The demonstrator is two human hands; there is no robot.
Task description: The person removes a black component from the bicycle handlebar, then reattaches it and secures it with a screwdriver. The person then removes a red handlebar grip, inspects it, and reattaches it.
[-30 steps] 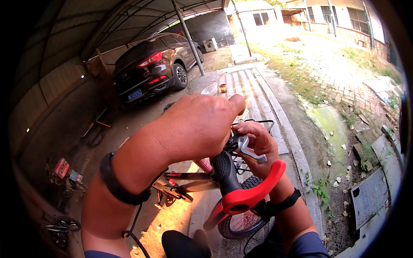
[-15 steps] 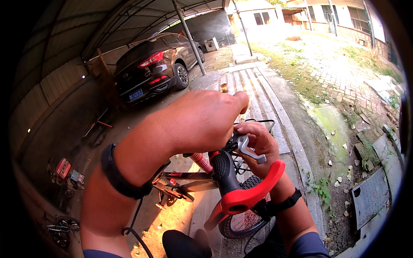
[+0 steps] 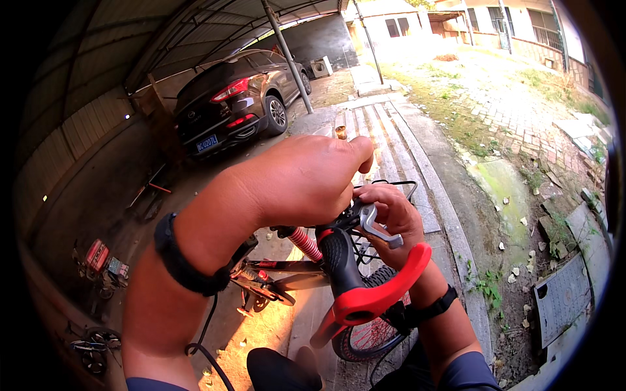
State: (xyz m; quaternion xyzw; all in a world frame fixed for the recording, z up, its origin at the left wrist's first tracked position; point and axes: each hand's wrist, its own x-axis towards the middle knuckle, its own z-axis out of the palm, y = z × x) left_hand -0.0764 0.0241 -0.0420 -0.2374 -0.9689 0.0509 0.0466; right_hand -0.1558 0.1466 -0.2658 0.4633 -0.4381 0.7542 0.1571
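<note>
A bicycle handlebar with a black grip (image 3: 342, 260) and a red curved bar-end guard (image 3: 385, 290) is in front of me. My left hand (image 3: 316, 173) arches over the bar, fingers curled down and closed; its fingertips and whatever they pinch are hidden behind the hand. On the far side of the grip, my right hand (image 3: 401, 215) is closed around the base of a silver brake lever (image 3: 377, 228), fingertips at its mount. Below the bar show a red-and-white coil spring (image 3: 304, 242), the frame and a spoked wheel (image 3: 368, 339).
A dark car (image 3: 222, 98) stands under the metal-roofed shelter, beside a slanting post (image 3: 287, 55). A small gold-coloured object (image 3: 340, 132) is on the striped paving beyond my hands. A red toy-like vehicle (image 3: 98, 257) sits at left, and a grey slab (image 3: 562, 300) lies at right.
My left hand has shifted and turned slightly, its bent finger now a little lower and more to the left. The right hand and handlebar look nearly unchanged.
</note>
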